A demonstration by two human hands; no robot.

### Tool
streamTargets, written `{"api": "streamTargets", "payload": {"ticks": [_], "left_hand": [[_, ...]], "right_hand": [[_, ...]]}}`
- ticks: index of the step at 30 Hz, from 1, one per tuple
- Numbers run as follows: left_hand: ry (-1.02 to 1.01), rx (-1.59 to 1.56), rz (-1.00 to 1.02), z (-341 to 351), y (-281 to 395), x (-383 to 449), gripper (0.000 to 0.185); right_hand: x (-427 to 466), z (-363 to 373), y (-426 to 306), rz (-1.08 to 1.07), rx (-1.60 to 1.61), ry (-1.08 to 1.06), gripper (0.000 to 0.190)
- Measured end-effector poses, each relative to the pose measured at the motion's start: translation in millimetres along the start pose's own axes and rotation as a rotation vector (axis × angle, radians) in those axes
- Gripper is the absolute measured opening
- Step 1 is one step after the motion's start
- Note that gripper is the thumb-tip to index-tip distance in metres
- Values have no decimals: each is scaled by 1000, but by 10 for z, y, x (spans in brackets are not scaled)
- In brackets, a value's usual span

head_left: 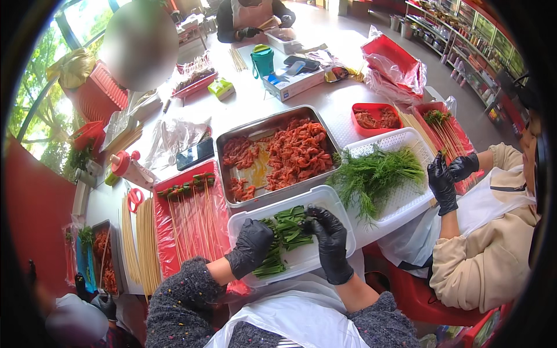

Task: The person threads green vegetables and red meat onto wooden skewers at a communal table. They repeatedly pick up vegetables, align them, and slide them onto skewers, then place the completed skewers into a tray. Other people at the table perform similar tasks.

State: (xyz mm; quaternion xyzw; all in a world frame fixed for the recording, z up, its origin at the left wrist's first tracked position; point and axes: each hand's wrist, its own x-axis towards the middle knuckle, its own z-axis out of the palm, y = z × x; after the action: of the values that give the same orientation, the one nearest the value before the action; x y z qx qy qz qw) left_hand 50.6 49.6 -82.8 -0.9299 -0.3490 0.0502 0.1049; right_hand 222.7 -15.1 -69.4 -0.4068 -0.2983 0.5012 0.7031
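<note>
My left hand [251, 249], in a black glove, is curled into a fist over the left side of a white plastic tub [341, 217]. Whatever the fist may hold is hidden. Cut flat green stalks [290, 228], likely garlic chives, lie in the tub. My right hand [331, 245], also gloved, bends its fingertips down at the right edge of these greens; a piece between them cannot be made out. Behind the tub stands a steel tray [278, 198] of raw sliced red meat [300, 150]. Left of it, a red tray [167, 230] holds skewers [196, 213] threaded with meat and greens.
Bare bamboo skewers [148, 248] and red-handled scissors [135, 199] lie at left, near a phone [195, 153]. Dill [383, 174] fills a white basket [407, 209] at right. A co-worker's gloved hands [443, 182] are beside it; another person [256, 21] works across the table.
</note>
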Motion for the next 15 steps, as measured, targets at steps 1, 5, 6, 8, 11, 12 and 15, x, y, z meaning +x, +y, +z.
{"api": "streamTargets", "payload": {"ticks": [1,5,6,8,11,12,15], "left_hand": [[-3,-8,2,-14,-1,-2,6],[21,28,-77,-33,24,-10,5],[46,6,-72,-84,6,-3,4],[94,-39,-67,-239,-58,-16,3],[222,-241,-23,-555,-83,24,5],[246,-339,24,-719,-79,48,8],[377,-605,154,-740,-43,132,12]], "right_hand": [[18,-26,-44,-17,-12,19,24],[69,-80,-74,-68,-27,62,24],[75,-128,-42,-55,9,47,26],[104,-154,-10,-4,-51,-24,32],[104,-169,-32,75,-189,-196,45],[86,-107,-71,124,-159,-252,45],[71,-4,-95,150,-80,-255,34]]}}
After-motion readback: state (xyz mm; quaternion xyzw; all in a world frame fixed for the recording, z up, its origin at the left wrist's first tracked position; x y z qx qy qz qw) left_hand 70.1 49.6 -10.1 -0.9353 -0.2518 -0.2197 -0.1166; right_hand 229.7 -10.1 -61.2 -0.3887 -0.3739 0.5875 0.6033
